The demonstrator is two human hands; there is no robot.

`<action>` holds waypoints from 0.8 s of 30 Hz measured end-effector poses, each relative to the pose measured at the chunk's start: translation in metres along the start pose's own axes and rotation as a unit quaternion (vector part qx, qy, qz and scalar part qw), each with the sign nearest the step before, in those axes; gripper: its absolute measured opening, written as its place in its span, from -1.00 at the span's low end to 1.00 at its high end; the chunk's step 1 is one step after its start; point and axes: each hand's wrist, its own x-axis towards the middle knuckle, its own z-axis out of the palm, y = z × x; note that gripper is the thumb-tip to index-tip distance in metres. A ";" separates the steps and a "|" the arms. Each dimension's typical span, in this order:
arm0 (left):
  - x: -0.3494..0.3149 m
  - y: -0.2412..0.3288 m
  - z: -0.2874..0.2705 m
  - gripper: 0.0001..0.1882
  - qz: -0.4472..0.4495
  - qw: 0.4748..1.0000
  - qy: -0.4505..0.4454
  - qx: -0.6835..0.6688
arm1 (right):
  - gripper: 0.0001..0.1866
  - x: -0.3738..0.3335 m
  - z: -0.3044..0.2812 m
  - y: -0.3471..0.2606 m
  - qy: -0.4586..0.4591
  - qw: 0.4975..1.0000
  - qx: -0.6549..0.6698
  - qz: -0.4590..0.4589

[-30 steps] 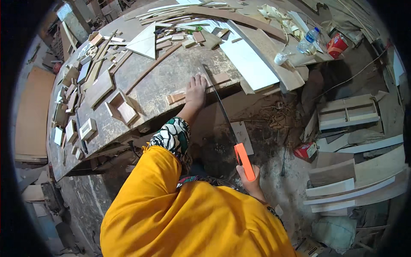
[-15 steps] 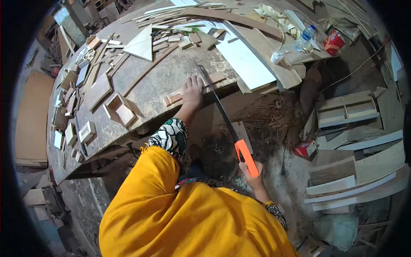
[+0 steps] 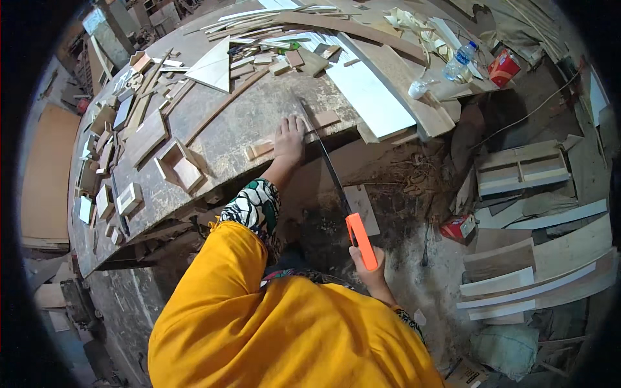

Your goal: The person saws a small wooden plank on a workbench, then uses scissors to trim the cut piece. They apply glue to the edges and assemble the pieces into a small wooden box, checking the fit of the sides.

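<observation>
My right hand [image 3: 370, 266] is closed round the orange handle of a handsaw [image 3: 360, 239]. From there its long dark blade slants up to the left and crosses a narrow wooden strip [image 3: 261, 149] at the workbench edge. Flat on top of that strip lies my left hand [image 3: 289, 141], fingers stretched out, just left of the blade. The strip shows on both sides of the hand, and the blade passes very near the fingertips. Whether the teeth have cut into the wood is too small to tell.
The workbench [image 3: 242, 132] carries small wooden boxes [image 3: 180, 166], a triangular board [image 3: 212, 68], several offcuts and a long white board [image 3: 369, 94]. A plastic bottle [image 3: 460, 59] and a red box [image 3: 502, 68] stand at the far right. Curved panels [image 3: 504, 258] lie on the floor at right.
The saw handle and my right hand have shifted a little left, and the blade's slant is slightly steeper. My left hand stays on the wooden strip.
</observation>
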 end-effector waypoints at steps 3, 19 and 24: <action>-0.002 -0.003 -0.003 -0.53 -0.016 1.000 -0.014 -0.013 | -0.73 -0.026 -0.017 -0.017 0.017 0.999 -0.010 0.041; -0.002 -0.004 0.005 -0.55 -0.011 0.999 0.028 -0.040 | -0.68 -0.009 -0.016 -0.011 0.010 0.998 -0.051 -0.036; 0.004 0.004 -0.009 -0.44 -0.007 0.997 -0.039 -0.061 | -0.75 -0.035 -0.019 0.005 0.072 0.991 0.115 0.016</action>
